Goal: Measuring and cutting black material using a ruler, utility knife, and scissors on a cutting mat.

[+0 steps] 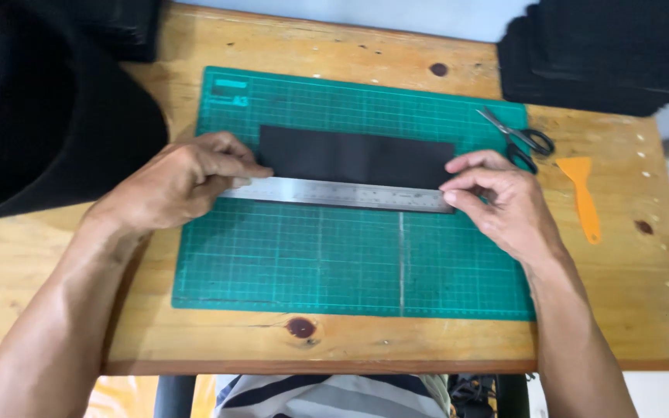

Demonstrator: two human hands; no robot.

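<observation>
Green cutting mat (350, 263) carries a steel ruler (338, 194) along a black strip (356, 157); left hand (180, 182) and right hand (497, 197) fingertips press, apparently pinching, its ends.

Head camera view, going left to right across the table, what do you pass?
Left hand → steel ruler along the black strip → right hand → scissors → orange scraper.

On the wooden desk (365, 54) a pair of black-handled scissors (519, 139) lies at the green cutting mat's (334, 263) far right corner, an orange plastic scraper (582, 193) just beside them (handle pointing near), and stacked black sheets (605, 54) fill the far right corner.
</observation>
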